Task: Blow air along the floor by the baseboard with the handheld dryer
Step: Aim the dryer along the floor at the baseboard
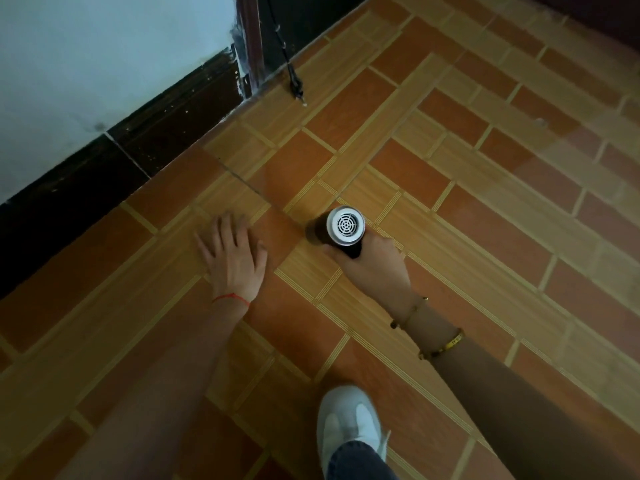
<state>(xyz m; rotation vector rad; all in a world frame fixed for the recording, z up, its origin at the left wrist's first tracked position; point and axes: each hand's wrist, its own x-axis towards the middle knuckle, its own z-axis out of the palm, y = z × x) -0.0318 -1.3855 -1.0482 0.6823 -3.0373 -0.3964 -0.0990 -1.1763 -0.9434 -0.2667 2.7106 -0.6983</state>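
My right hand (374, 268) grips the handle of the handheld dryer (341, 226), a dark barrel with a silver rear grille facing the camera. Its nozzle points down and left toward the tiled floor (450, 209). My left hand (235, 254) hovers over the floor just left of the dryer, palm down, fingers spread, holding nothing. The dark brown baseboard (131, 147) runs diagonally along the foot of the pale blue wall (86, 64), well up and left of the dryer.
A dark door frame (254, 39) stands at the baseboard's far end, with a thin black cord (289, 67) hanging down to the floor beside it. My white shoe (349, 424) and jeans leg are at the bottom centre.
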